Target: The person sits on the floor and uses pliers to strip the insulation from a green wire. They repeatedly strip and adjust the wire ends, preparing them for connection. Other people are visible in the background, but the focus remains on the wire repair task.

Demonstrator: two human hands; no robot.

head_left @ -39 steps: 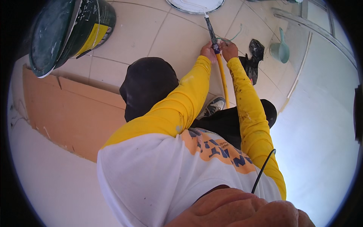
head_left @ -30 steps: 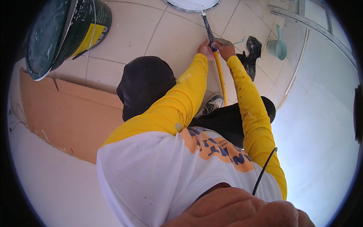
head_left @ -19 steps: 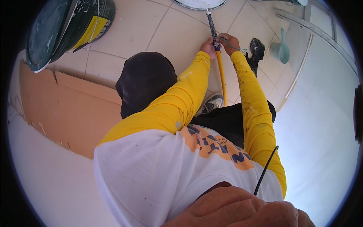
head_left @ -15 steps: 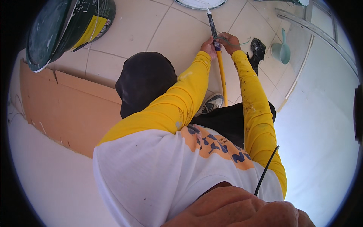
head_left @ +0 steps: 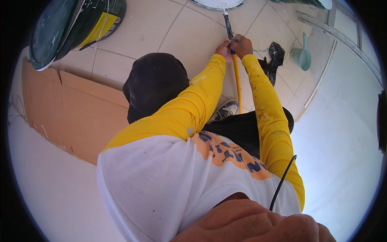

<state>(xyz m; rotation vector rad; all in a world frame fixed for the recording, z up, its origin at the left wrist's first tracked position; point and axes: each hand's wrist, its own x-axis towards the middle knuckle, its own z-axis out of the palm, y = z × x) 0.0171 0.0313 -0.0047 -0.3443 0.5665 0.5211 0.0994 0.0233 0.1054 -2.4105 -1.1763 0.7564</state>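
My left hand (head_left: 223,50) grips a pole at the joint between its yellow lower shaft (head_left: 238,84) and dark, white-smeared upper handle (head_left: 228,23). My right hand (head_left: 242,46), fingers pinched on a thin green wire (head_left: 262,50), is against the same joint from the right, partly hiding it. The handle's white metal end reaches toward a round, white-coated lid or container (head_left: 217,4) at the top edge. A crumpled black plastic item (head_left: 275,54) lies on the tiles just right of my hands, and a pale teal dipper (head_left: 300,58) is farther right.
A green bucket (head_left: 68,40) with lid is upper left, above a brown cardboard sheet (head_left: 72,105). My bent knees and a shoe (head_left: 225,111) are below the pole. A metal frame (head_left: 338,32) crosses the upper right beside a white wall (head_left: 338,137); another dark green object is cut off at top.
My right hand has shifted slightly about the pole joint, and the green wire's loose end now lies lower, across the hand's right side. The view has shifted a little; my left hand keeps its grip.
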